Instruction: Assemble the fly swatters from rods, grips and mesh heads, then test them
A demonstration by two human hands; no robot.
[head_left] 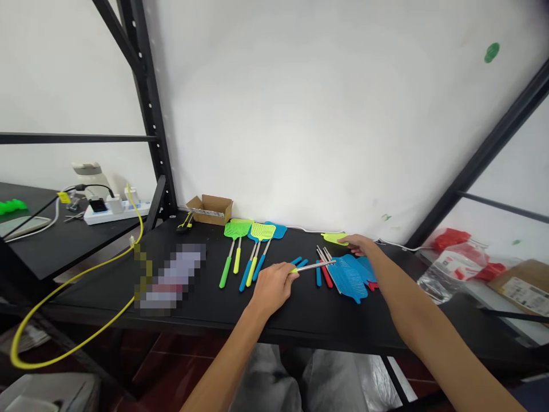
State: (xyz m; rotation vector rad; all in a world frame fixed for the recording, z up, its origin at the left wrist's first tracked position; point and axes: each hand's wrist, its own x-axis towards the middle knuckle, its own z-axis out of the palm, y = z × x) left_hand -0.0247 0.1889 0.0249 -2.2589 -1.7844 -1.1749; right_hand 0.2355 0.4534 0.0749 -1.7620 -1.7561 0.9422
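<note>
Left of centre in the frame, the box (210, 209) is standing open, its inside too small to tell. Beside it, swatters (237, 230) are lying handles toward the person, probably for easy gripping. At lower centre, the left hand (272, 286) is grasping a yellow handle (294, 270), leaving the rod (315, 266) free. Further right, the right hand (361, 245) is touching a yellow head (333, 238); whether gripping, one cannot tell. At right, a bag (434, 281) is showing red stuff (451, 239).

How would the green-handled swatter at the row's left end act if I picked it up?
The green-handled swatter is probably light, since its head looks flat and perforated. Its slim silvery shaft seems fairly stiff, though the head may flex. That head overlaps a yellow-green swatter, which might shift too.
</note>
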